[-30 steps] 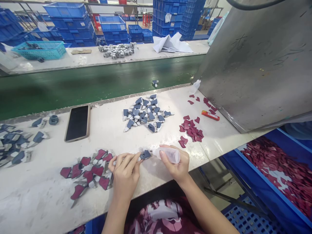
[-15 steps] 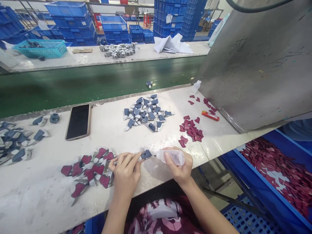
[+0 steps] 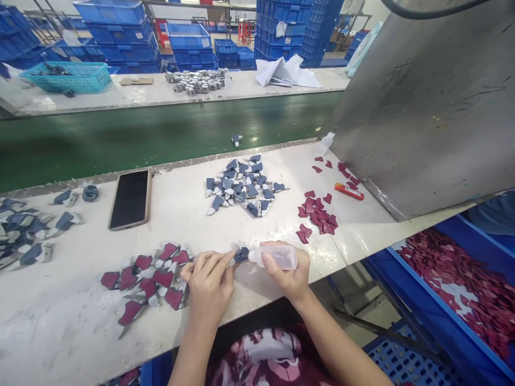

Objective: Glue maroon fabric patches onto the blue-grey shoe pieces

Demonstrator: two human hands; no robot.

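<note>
Between the fingertips of my left hand [image 3: 211, 279] is a small blue-grey part [image 3: 241, 254], held just above the white table [image 3: 181, 225]. My right hand [image 3: 292, 271] is wrapped round a translucent squeeze bottle [image 3: 279, 257], which lies nearly level and points left. The bottle's tip is at the part; whether they touch is hard to tell. Left of my left hand lie parts with maroon tops [image 3: 163, 279]. A pile of blue-grey and white parts [image 3: 241, 185] sits beyond my hands, and loose maroon pieces [image 3: 317, 214] lie to its right.
A phone [image 3: 131, 199] lies at the left, near more blue-grey parts [image 3: 30, 230]. An orange-red tube [image 3: 348, 191] rests by a slanted metal panel [image 3: 434, 107]. Behind the table runs a green belt [image 3: 161, 136] bearing one part [image 3: 236, 140]. A blue bin [image 3: 438, 316] of maroon pieces stands lower right.
My right hand has moved the bottle left, bringing its tip onto or over the held part. The part on the green belt has shifted left. My left hand keeps its grip.
</note>
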